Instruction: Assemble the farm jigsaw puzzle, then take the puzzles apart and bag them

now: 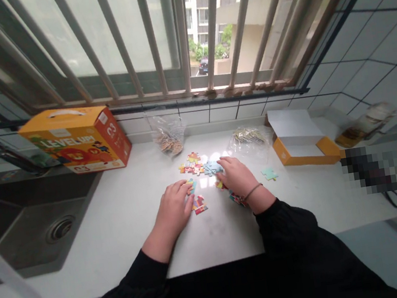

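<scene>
My left hand [173, 206] is closed, its fingertips on a small yellow and blue jigsaw piece [192, 186]. My right hand [238, 175] has thumb and index finger at the right edge of joined light blue jigsaw pieces [212, 168], gripping there. Left of these lies a cluster of red and yellow pieces [192, 166]. A red and pink piece [200, 204] rests just below my left fingertips. Under my right palm a yellow piece [220, 185] and dark multicoloured pieces [236, 198] are partly hidden. One pale green piece [269, 174] lies apart, to the right.
An orange puzzle carton [78, 142] stands back left beside the sink [79, 226]. Two clear bags of pieces, one brownish [169, 141], one greenish [249, 136], lie along the wall. An open orange and white box [306, 145] and a glass bottle [366, 124] are at right.
</scene>
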`<state>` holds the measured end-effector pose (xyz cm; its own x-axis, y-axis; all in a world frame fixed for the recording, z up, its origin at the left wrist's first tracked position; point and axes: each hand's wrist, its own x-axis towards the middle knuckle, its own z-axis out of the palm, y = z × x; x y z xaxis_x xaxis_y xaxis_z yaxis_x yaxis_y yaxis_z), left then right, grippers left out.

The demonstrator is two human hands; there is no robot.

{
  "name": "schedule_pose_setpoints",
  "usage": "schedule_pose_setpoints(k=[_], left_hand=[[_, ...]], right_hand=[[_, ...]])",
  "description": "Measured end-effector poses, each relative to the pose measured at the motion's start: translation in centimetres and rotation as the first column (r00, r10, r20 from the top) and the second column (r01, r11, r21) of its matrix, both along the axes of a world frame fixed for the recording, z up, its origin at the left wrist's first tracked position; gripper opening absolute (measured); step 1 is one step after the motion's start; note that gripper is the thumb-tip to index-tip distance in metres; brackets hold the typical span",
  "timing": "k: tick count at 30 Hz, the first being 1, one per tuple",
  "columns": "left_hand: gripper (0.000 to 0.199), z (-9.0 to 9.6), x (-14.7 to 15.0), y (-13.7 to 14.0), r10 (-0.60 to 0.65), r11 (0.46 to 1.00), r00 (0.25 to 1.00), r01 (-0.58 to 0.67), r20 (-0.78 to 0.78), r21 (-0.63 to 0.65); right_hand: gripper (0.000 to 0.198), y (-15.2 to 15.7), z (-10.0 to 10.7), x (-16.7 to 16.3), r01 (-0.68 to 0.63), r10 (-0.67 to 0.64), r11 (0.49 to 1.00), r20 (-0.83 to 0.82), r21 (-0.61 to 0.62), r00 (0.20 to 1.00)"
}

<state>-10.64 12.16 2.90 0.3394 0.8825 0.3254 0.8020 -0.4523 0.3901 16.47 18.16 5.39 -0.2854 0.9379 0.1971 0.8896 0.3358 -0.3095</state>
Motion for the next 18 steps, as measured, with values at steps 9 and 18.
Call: schedule_pose_setpoints(k=[9, 18], left_hand=[[0.026, 0.1, -2.0, 4.9, 0.153, 0.985, 0.982, -0.160, -0.108, -0.060], [0.024, 0.5, -0.7, 7.8, 0.065, 0.998, 0.963, -0.068, 0.263, 0.004]], right_hand=[[0.028, 3.6, 0.2, -3.2, 0.063, -0.042, 0.990, 0.165, -0.128, 0.985], [0.025, 4.4, -0.3, -0.8, 0.229, -0.276, 0.958, -0.338, -0.173, 0.900]])
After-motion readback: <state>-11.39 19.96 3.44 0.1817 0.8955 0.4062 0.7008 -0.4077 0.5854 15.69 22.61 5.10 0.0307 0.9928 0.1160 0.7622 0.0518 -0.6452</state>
